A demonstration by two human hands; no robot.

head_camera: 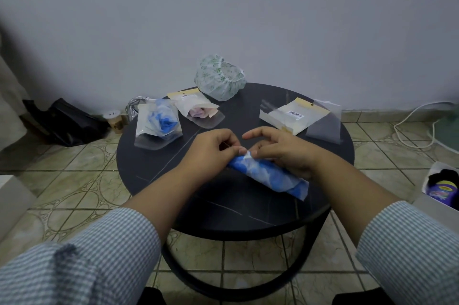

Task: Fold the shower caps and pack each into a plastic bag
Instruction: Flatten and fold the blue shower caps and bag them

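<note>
1. Head view, taking the round dark surface (223, 210) as the landmark: off its left edge on the floor lie a black bag (67, 122) and a small brown cup (114, 120); on its left part sits a plastic bag holding a blue cap (157, 123), and just right of that a second packed bag (198, 109) with a pale pink cap inside.
2. Toward the middle of the surface, the left hand (211, 153) pinches the upper left end of the blue shower cap (268, 178) between thumb and curled fingers; the cap lies as a narrow roll slanting down to the right.
3. At the back edge of the surface stands a green-patterned cap (219, 77), unfolded and puffed.
4. The right hand (283, 150) rests on the roll, its fingers loosely curved near the same end; whether they clamp the cap I cannot tell.
5. On the right part of the surface lie empty bags (300, 118), one overlapping another.
6. Judged step: tightening the fold; press air out along the roll, keep the end pinned so it cannot spring open, and make it narrower than a bag mouth.
</note>
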